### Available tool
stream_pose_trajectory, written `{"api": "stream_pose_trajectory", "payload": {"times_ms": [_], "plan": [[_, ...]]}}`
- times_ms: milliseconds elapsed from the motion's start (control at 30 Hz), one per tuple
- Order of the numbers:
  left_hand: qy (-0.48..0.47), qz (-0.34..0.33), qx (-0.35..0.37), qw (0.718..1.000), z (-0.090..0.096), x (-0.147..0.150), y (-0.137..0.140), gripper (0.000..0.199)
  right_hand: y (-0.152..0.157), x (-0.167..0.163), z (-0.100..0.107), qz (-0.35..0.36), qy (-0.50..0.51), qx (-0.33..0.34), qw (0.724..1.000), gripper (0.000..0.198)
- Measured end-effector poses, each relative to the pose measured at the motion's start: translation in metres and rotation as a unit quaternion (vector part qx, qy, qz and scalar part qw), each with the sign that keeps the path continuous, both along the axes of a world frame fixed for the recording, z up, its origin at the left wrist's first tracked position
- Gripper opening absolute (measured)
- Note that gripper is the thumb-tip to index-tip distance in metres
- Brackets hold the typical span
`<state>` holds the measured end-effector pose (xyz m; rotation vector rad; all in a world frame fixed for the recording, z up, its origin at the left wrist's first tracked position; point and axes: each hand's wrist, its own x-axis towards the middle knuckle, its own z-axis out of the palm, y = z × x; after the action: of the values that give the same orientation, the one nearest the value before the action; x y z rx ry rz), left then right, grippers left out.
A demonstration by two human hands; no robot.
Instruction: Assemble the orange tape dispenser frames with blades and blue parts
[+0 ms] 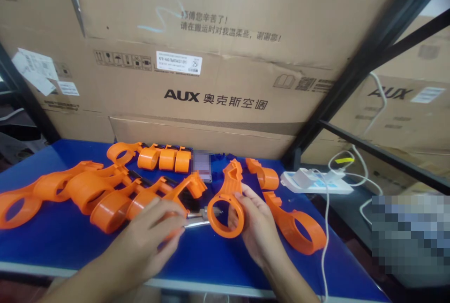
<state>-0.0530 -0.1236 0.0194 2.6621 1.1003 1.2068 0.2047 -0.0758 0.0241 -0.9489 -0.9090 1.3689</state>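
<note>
My right hand [258,223] has its fingers closed on the side of an orange ringed part [228,189], held over the middle of the blue worktop [197,256]. My left hand [151,232] has its fingers drawn together on a metal tool [197,223], whose tip lies close by; I cannot tell if they touch. I have open room toward the pale front edge. Orange pieces [110,211] crowd my left, and a cardboard box [140,92] walls off the back.
</note>
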Motion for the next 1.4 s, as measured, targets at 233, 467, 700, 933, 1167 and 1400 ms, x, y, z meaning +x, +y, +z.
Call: {"api": "stream_pose_trajectory", "payload": {"times_ms": [233, 467, 700, 933, 1167, 1400], "plan": [[-0.059, 0.079, -0.098, 0.99, -0.01, -0.008, 0.009, 0.016, 0.002, 0.003, 0.001, 0.01, 0.0, 0.005, 1.0, 0.036], [-0.031, 0.141, -0.056, 0.988, -0.024, -0.02, 0.02, 0.019, 0.002, -0.002, 0.0, 0.02, -0.012, 0.014, 1.0, 0.039], [0.069, 0.229, -0.002, 0.971, -0.031, -0.023, 0.03, 0.026, 0.004, -0.004, 0.003, 0.017, -0.001, 0.017, 1.0, 0.034], [0.223, 0.335, 0.046, 0.914, -0.025, -0.004, 0.033, 0.029, 0.005, -0.011, 0.007, 0.035, 0.009, 0.021, 0.999, 0.033], [0.235, 0.322, 0.014, 0.917, -0.005, 0.001, 0.032, 0.045, 0.013, -0.015, 0.005, 0.07, 0.013, 0.016, 0.997, 0.03], [0.002, 0.187, -0.069, 0.98, 0.029, 0.006, 0.046, 0.04, 0.04, -0.032, 0.006, 0.169, 0.053, 0.005, 0.984, 0.02]]}}
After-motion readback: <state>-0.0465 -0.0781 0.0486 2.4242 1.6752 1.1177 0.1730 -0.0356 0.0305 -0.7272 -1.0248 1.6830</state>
